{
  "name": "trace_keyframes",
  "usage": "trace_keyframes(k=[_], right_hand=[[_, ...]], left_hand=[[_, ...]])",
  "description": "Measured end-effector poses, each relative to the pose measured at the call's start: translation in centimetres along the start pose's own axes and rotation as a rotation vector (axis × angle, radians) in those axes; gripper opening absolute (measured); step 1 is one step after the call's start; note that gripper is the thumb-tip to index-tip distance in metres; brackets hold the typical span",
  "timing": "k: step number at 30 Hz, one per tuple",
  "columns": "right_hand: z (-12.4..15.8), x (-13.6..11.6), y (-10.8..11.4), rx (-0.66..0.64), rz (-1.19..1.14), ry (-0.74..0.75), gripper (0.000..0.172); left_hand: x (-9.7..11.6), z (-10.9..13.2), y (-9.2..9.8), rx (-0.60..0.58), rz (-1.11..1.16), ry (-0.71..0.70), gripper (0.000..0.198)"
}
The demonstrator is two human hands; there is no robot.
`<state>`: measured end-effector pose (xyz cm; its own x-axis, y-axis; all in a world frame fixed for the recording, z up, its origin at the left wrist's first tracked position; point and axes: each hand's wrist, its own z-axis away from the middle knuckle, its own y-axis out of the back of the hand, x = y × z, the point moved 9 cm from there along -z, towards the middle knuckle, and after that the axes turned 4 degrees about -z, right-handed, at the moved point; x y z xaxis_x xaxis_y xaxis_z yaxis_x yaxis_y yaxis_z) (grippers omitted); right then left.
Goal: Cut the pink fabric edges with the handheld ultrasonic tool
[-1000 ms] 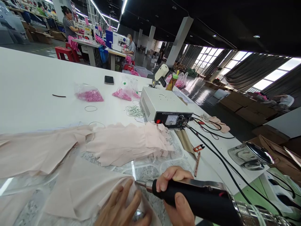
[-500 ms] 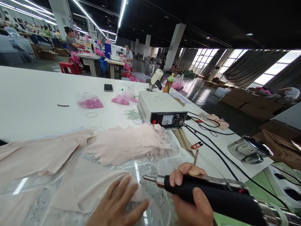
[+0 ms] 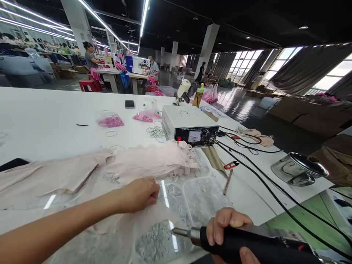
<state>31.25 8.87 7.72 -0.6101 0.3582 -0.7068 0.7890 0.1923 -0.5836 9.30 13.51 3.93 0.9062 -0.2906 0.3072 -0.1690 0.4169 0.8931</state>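
Observation:
My left hand (image 3: pixel 143 195) is closed, its fingers pinching the edge of a thin pale pink fabric piece (image 3: pixel 140 222) that hangs blurred over a clear, grey-patterned mat. Just beyond it lies a stack of pale pink cut fabric pieces (image 3: pixel 148 159), and another long pale piece (image 3: pixel 60 176) stretches to the left. My right hand (image 3: pixel 229 227) is wrapped round a black ultrasonic hand tool (image 3: pixel 261 244) at the lower right. Its pointed metal tip faces left, above the mat (image 3: pixel 156 242) and apart from the fabric.
A white control box (image 3: pixel 189 121) with a dial stands behind the fabric, black cables (image 3: pixel 258 176) running right. Orange snips (image 3: pixel 231 165), a pencil-like stick (image 3: pixel 227 182), a lidded steel pot (image 3: pixel 298 169), bags of pink bits (image 3: pixel 110 120) and a phone (image 3: pixel 129 104) lie around the table.
My left hand has gone from lying spread on the fabric to gripping its edge, lifting and moving it away from me. The tool in my right hand has shifted slightly right and nearer.

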Motion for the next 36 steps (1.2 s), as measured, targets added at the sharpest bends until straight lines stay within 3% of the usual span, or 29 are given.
trace_keyframes(k=[4,8,11,17,21,28,32,36], right_hand=[[0.3,0.3,0.4,-0.002,-0.009,-0.050,0.019],[0.4,0.6,0.1,0.028,0.004,-0.039,0.019],[0.6,1.0,-0.2,0.070,-0.016,-0.028,0.020],[1.1,0.9,-0.1,0.150,-0.052,0.036,0.019],[1.3,0.2,0.6,0.210,-0.053,0.084,0.018],[2.4,-0.9,1.6,0.312,-0.022,0.186,0.018],[2.8,-0.6,1.2,0.333,-0.025,0.194,0.018],[3.0,-0.9,0.8,0.333,-0.008,0.228,0.019]], left_hand=[[-2.9,-0.4,-0.2,0.046,0.043,0.150,0.032],[-4.8,1.7,0.1,0.175,0.004,0.174,0.026],[-3.9,4.1,0.6,0.299,-0.078,0.020,0.030],[1.0,6.5,-0.8,0.420,-0.245,-0.531,0.034],[2.0,5.9,-1.2,0.495,-0.231,-0.569,0.028],[2.6,2.9,0.2,0.369,-0.041,-0.603,0.024],[3.3,0.9,-0.1,0.275,0.040,-0.652,0.017],[3.3,0.1,-0.7,0.268,0.106,-0.655,0.017]])
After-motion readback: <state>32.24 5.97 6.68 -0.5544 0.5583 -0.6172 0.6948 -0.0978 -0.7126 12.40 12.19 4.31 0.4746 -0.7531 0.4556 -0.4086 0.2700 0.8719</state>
